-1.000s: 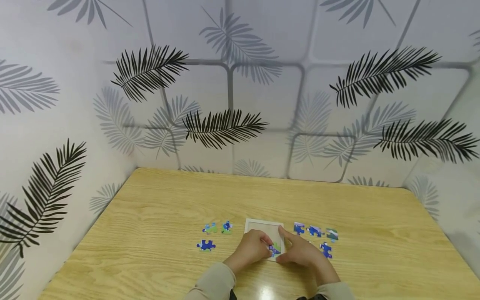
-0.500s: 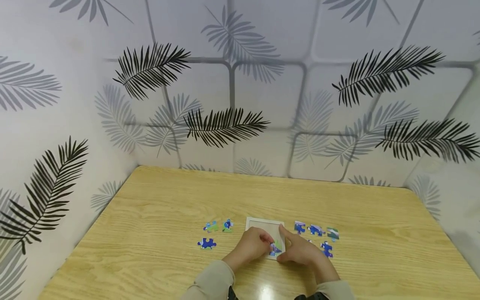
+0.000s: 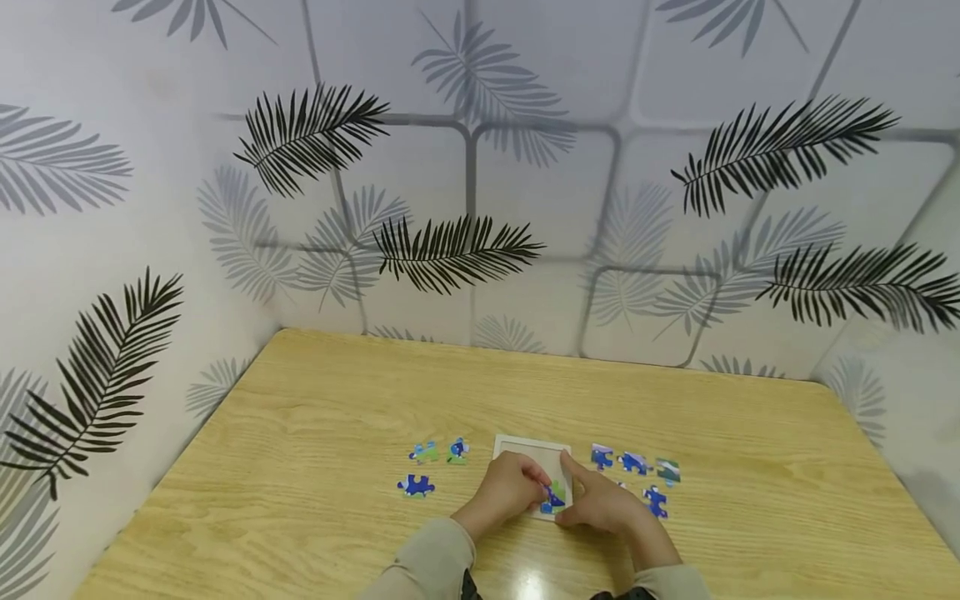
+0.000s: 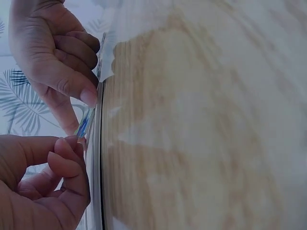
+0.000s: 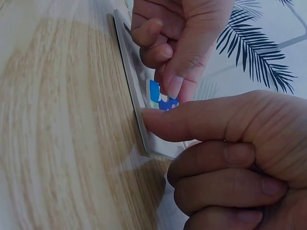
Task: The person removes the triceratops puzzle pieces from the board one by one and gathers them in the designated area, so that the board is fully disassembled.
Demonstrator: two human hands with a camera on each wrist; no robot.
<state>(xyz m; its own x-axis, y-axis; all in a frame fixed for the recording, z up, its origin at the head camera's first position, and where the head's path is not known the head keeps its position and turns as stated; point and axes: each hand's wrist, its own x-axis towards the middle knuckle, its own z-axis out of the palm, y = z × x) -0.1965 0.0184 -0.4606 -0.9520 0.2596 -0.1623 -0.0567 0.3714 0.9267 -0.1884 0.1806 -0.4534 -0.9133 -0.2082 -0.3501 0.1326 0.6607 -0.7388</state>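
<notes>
In the head view, my left hand (image 3: 512, 485) pinches a blue and purple jigsaw piece (image 3: 554, 497) over the lower right corner of a pale puzzle tray (image 3: 534, 442). A green piece (image 3: 558, 486) shows beside it. My right hand (image 3: 606, 502) grips the tray's right side, with the thumb on its near edge and a finger at its far right corner. The left wrist view shows my left hand (image 4: 53, 184) with thumb and finger together at the piece. Close by in the right wrist view, the right thumb (image 5: 177, 122) presses on the tray rim (image 5: 125, 62).
Left of the tray lie three loose jigsaw pieces, one of them dark blue (image 3: 416, 486). Several more lie to the right, including a green and grey piece (image 3: 667, 470) and a blue piece (image 3: 656, 502) near my right hand. The wooden table (image 3: 337, 400) meets a leaf-patterned wall (image 3: 525, 300).
The left fingers have shifted slightly at the jigsaw piece, and more of its blue surface shows. My right hand stays on the tray. The head view has moved a little.
</notes>
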